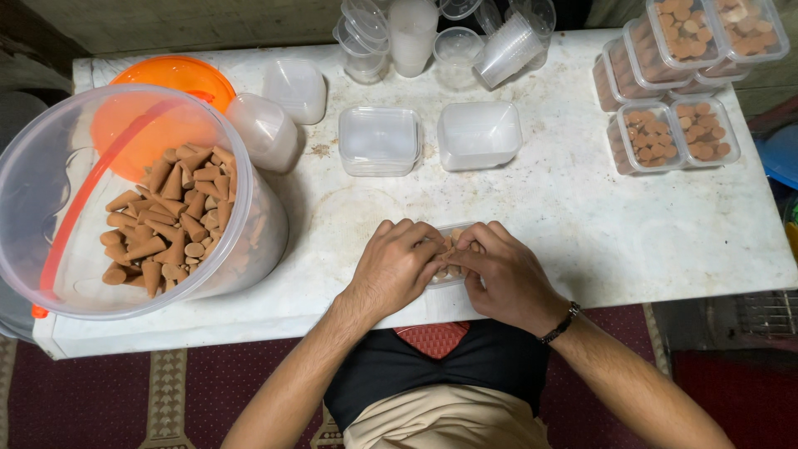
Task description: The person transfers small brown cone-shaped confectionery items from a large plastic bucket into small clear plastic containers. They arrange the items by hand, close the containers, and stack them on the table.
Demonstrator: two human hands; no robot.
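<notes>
- Where the worn white table (582, 208) stands over a dark red patterned carpet (108, 399), both hands meet at its near edge, at six o'clock.
- The left hand (395, 266) and right hand (503, 274) are pressed together, fingers curled over a small clear plastic box of brown cones (451, 249).
- At nine o'clock a big clear plastic bucket (50, 208) holds loose cones; its rim overhangs the table's left edge.
- Empty clear tubs (378, 140) sit at twelve, filled lidded boxes (669, 137) at two.
- Bare tabletop lies open towards three o'clock.
</notes>
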